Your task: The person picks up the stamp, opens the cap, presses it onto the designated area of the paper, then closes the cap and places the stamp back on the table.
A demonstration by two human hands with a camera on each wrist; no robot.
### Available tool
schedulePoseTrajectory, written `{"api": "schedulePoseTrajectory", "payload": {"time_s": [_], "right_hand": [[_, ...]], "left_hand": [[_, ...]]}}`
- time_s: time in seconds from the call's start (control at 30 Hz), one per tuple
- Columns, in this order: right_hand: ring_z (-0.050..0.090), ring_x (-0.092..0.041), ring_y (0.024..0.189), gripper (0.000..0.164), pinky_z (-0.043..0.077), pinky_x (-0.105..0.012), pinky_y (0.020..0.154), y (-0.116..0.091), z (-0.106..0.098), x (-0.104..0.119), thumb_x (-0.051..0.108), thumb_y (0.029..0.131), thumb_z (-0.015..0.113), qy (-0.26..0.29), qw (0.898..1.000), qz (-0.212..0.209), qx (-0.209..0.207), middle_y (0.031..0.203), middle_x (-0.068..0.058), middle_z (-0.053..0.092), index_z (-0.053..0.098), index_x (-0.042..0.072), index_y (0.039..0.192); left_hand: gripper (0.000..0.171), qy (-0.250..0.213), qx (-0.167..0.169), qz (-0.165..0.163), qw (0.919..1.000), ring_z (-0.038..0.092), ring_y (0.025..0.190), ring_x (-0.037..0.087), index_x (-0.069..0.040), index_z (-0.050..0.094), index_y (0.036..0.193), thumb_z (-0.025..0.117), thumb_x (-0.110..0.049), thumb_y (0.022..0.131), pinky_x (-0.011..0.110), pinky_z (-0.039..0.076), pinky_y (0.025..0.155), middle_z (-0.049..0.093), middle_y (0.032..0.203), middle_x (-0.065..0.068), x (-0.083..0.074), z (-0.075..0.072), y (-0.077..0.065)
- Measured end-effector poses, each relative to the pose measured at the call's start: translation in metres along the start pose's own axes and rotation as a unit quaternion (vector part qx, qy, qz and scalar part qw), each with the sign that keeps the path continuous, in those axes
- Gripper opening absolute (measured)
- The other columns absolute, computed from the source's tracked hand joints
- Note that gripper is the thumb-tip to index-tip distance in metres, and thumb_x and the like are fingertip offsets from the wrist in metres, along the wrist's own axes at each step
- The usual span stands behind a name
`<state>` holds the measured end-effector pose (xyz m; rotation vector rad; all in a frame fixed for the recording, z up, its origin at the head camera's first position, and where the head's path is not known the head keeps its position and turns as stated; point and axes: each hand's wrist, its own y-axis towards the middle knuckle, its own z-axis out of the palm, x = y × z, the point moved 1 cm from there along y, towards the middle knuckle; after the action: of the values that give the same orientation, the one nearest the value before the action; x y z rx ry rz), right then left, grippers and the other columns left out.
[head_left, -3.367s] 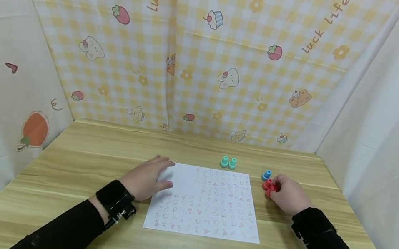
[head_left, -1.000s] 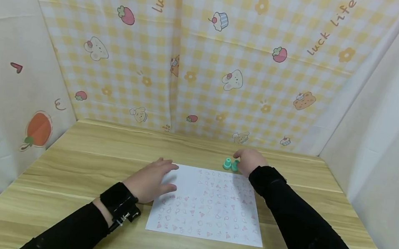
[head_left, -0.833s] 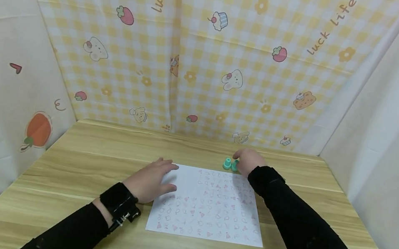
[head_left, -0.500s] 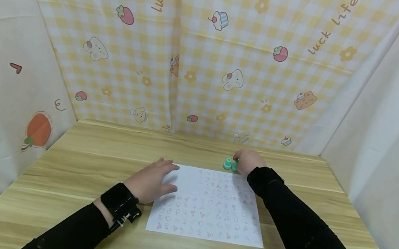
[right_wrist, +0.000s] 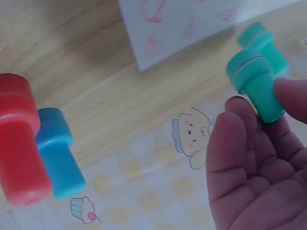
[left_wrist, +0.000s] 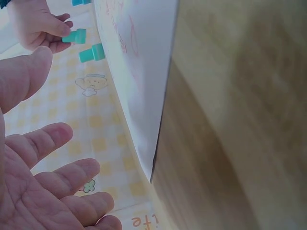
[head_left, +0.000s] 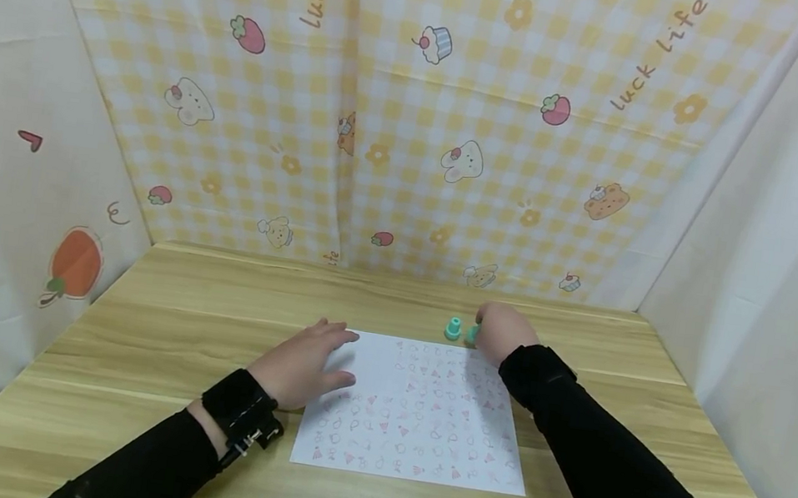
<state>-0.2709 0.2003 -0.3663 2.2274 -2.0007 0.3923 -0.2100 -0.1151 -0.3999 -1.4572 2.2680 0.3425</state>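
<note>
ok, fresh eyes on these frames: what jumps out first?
Probably the yellow-checked cartoon-print backdrop filling the upper head view. Next, the white paper mid-table, covered in rows of small reddish marks, with the left hand spread at its left edge. Then the right hand beyond its far edge, pinching a teal stamp beside its twin.

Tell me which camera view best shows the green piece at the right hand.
The right wrist view: the green piece appears large there, mostly unobstructed, pinched by the right hand. The head view shows only a sliver, the rest hidden by that hand; the left wrist view shows it small, partly covered.
</note>
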Motion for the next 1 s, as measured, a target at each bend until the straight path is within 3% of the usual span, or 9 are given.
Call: {"api": "schedulePoseTrajectory", "payload": {"time_s": [0.17,0.33,0.4,0.57,0.83,1.0], "right_hand": [[0.071,-0.035,0.108,0.027,0.057,-0.05,0.098,-0.014,-0.006,0.004,0.006,0.101,0.06,0.025,1.0,0.001,-0.014,0.122,-0.022,0.073,0.068,-0.004,0.125],[0.067,-0.025,0.088,0.025,0.059,-0.04,0.082,-0.029,-0.009,0.017,0.009,0.1,0.061,0.077,0.997,-0.017,-0.019,0.113,-0.018,0.074,0.068,-0.004,0.121],[0.064,-0.022,0.084,0.024,0.057,-0.035,0.077,-0.035,-0.009,0.023,0.011,0.101,0.061,0.099,0.995,-0.021,-0.012,0.11,-0.015,0.073,0.067,-0.002,0.12],[0.062,-0.021,0.082,0.02,0.053,-0.031,0.071,-0.046,-0.007,0.036,0.014,0.102,0.061,0.155,0.987,-0.039,-0.005,0.109,-0.013,0.072,0.066,0.001,0.117],[0.063,-0.017,0.078,0.012,0.052,-0.029,0.068,-0.057,0.004,0.058,0.011,0.104,0.063,0.228,0.971,-0.064,0.012,0.099,-0.008,0.075,0.066,0.004,0.112],[0.072,-0.025,0.089,0.01,0.049,-0.028,0.068,-0.065,0.011,0.068,0.009,0.106,0.06,0.272,0.958,-0.084,0.029,0.1,-0.012,0.078,0.062,0.004,0.114]], "left_hand": [[0.062,-0.012,-0.002,0.004,0.9999,0.028,0.159,0.042,-0.013,0.053,0.153,0.074,-0.037,0.099,0.061,0.03,0.126,0.041,0.166,0.018,-0.003,0.0,-0.001],[0.061,-0.04,-0.01,0.008,0.9991,0.032,0.158,0.038,-0.014,0.054,0.152,0.075,-0.035,0.099,0.057,0.032,0.126,0.046,0.164,0.014,-0.007,0.002,-0.001],[0.061,-0.051,-0.014,0.01,0.9986,0.04,0.155,0.035,-0.015,0.053,0.153,0.075,-0.034,0.099,0.055,0.036,0.125,0.048,0.163,0.01,-0.009,0.004,0.0],[0.06,-0.071,-0.027,0.024,0.9969,0.056,0.142,0.028,-0.016,0.053,0.153,0.075,-0.032,0.1,0.05,0.045,0.119,0.055,0.157,0.005,-0.017,0.006,0.0],[0.058,-0.104,-0.044,0.046,0.9926,0.053,0.146,0.026,-0.013,0.054,0.152,0.074,-0.029,0.1,0.049,0.045,0.12,0.057,0.156,0.005,-0.03,0.009,0.001],[0.054,-0.127,-0.051,0.069,0.9882,0.06,0.139,0.028,-0.012,0.055,0.15,0.072,-0.028,0.102,0.049,0.05,0.114,0.061,0.151,0.007,-0.036,0.011,0.001]]}}
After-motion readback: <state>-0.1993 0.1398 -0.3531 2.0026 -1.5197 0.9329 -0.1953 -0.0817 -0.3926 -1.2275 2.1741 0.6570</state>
